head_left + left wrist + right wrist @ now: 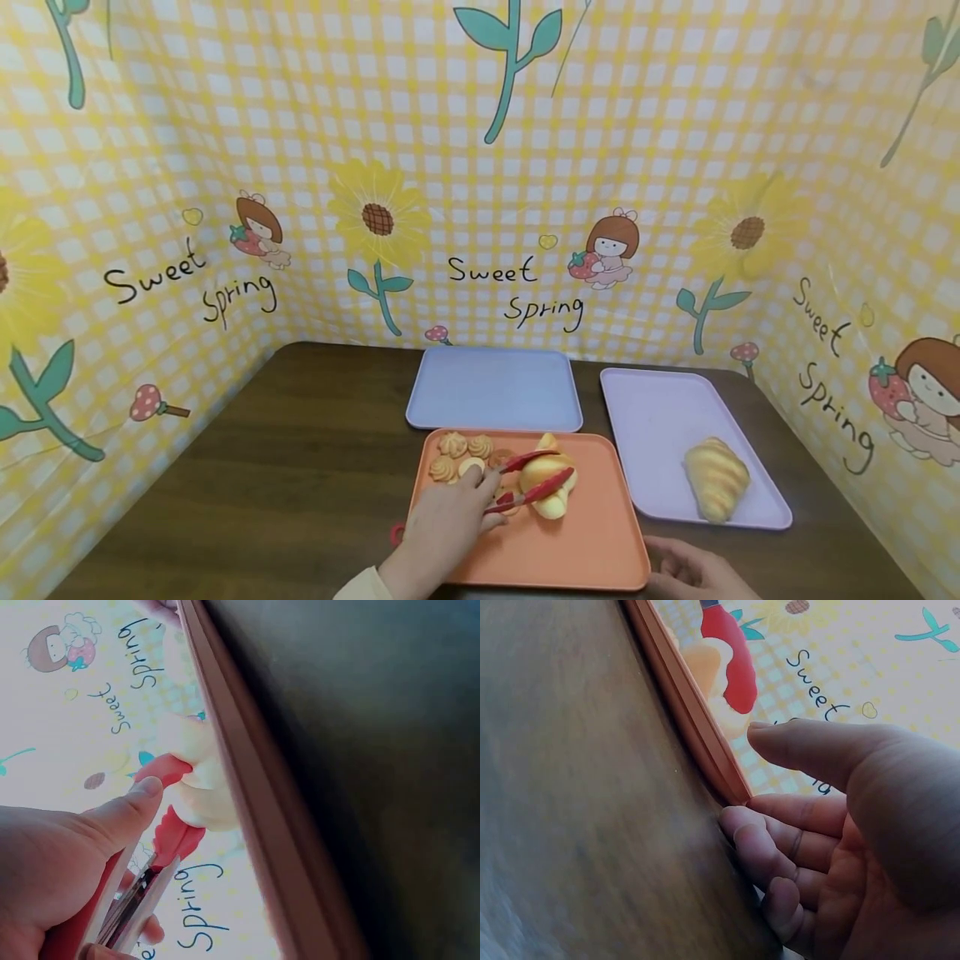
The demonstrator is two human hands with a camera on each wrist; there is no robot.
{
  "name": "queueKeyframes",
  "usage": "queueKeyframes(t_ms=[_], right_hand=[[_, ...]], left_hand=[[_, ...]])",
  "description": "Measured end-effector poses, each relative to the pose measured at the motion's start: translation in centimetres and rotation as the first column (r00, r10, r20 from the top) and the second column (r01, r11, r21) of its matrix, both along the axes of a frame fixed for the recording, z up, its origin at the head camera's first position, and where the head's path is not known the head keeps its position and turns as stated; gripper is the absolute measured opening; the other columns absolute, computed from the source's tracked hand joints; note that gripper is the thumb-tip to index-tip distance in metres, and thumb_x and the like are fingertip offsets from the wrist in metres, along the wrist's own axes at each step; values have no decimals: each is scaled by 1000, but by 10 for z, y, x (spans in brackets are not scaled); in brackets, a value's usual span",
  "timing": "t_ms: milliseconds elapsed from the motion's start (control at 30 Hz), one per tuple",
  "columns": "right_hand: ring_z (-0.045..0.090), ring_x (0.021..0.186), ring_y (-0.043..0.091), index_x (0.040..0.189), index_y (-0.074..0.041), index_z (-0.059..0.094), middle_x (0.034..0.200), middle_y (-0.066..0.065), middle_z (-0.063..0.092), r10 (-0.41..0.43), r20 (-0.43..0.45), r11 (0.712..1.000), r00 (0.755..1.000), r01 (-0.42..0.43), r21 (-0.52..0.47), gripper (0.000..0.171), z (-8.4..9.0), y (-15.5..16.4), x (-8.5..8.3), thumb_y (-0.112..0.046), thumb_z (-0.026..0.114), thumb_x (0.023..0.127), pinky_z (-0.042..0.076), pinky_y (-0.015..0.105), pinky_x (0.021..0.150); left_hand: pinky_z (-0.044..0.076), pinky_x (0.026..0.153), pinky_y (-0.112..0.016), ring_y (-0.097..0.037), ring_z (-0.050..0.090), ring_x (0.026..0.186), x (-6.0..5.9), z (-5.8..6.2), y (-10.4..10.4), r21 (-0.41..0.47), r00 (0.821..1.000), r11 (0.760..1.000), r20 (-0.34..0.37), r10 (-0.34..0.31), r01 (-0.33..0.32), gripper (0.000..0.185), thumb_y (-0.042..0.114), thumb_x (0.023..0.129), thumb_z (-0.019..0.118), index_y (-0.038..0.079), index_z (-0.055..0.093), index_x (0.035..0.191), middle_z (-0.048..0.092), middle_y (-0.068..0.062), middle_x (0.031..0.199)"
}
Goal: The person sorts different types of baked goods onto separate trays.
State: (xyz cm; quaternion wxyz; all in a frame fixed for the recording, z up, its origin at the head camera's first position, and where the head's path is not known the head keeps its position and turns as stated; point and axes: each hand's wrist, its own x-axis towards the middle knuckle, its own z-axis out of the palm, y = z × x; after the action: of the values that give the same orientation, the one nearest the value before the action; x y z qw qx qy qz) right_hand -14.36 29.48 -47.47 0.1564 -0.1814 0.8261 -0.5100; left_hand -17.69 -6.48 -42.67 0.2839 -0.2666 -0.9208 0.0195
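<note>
My left hand [450, 517] grips red-tipped tongs [517, 500] above the orange tray [577, 550]. In the head view, the tong tips lie on either side of a yellow-and-tan bread [553, 475] on that tray. Seen from the left wrist, the thumb presses on one arm of the tongs [180, 832], and the bread [202, 780] is between the red tips. Just beyond the tray's near right corner is my right hand [693, 571]. Its fingers [757, 844] are loosely bent, with fingertips at the tray's edge [705, 742] and the thumb raised away from it.
Several swirled cookies [453, 445] sit at the orange tray's far left, partly hidden by the left hand. Behind it is a blue tray [495, 387]. At the right, a purple tray [660, 417] bears a croissant [717, 481]. All stand on a dark wooden table [262, 483] ringed by a checkered cloth [480, 192].
</note>
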Motion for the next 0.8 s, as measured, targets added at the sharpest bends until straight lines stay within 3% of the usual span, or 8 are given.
queueKeyframes(t_ms=[267, 367, 467, 600, 800], right_hand=[[55, 66, 3, 134, 20, 43, 82, -8, 58, -12, -46, 1000, 999, 13, 20, 54, -3, 3, 0, -17, 61, 99, 46, 24, 57], [55, 66, 2, 132, 22, 43, 81, -11, 58, 3, -90, 1000, 996, -1, 22, 52, -4, 3, 0, -14, 61, 99, 47, 24, 57], [55, 66, 2, 132, 22, 43, 81, -11, 58, 5, -84, 1000, 996, -3, 23, 52, -4, 3, 0, -15, 60, 99, 47, 24, 57], [55, 66, 3, 133, 21, 43, 81, -8, 58, -9, -59, 999, 998, 11, 31, 54, -2, 2, 1, -17, 61, 99, 46, 24, 57], [55, 66, 3, 133, 21, 44, 81, -8, 58, -1, -65, 999, 998, 3, 35, 54, -1, 0, 0, -17, 61, 99, 47, 24, 57]], left_hand=[[22, 37, -21, -8, 32, 41, -11, 21, 18, 85, 997, 994, 24, -71, 69, 45, 57, 81, 70, 20, 61, 103, 55, 5, 87], [21, 37, -20, -5, 32, 43, -13, 31, 30, 86, 997, 994, 25, -76, 74, 43, 58, 83, 68, 19, 58, 99, 55, 6, 87], [19, 36, -19, -5, 31, 43, -18, 38, 41, 74, 998, 995, 4, -69, 69, 45, 59, 84, 66, 19, 60, 105, 57, 5, 89], [18, 37, -19, -5, 26, 41, -28, 42, 52, 64, 996, 995, -35, -76, 79, 51, 60, 87, 63, 17, 61, 114, 56, 4, 88], [13, 39, -19, -6, 17, 41, -44, 39, 66, 48, 993, 995, -88, -85, 89, 53, 64, 86, 61, 20, 60, 115, 53, 6, 84]])
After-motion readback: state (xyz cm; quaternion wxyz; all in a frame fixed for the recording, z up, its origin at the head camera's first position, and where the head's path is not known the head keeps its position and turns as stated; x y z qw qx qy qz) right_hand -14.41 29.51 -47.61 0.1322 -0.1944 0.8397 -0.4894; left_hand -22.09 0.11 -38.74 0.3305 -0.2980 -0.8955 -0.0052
